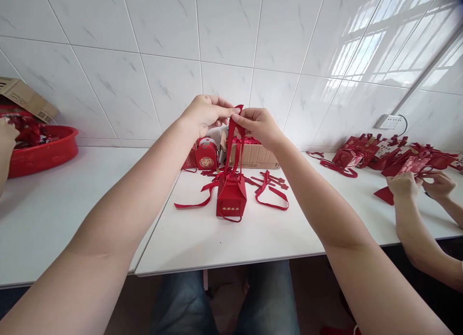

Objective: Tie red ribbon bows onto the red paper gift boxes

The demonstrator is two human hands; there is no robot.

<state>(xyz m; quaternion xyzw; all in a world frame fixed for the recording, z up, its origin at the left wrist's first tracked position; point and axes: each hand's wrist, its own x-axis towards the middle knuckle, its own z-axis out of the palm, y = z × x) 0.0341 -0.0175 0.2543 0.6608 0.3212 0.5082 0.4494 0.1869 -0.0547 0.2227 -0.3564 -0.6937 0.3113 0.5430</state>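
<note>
1. I see a small hand-packing workroom: bare white-tiled wall point(231, 35), long white surface point(253, 238).
2. Red gift boxes point(379, 154) piled at one end, a cardboard carton point(253, 156) holding red pieces, a co-worker's hands point(402, 185) busy alongside.

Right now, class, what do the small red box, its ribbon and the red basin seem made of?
The small red box: likely matte card, crisp folds. The ribbon: perhaps soft fabric, hangs limp. The red basin: probably glossy moulded plastic.
</note>
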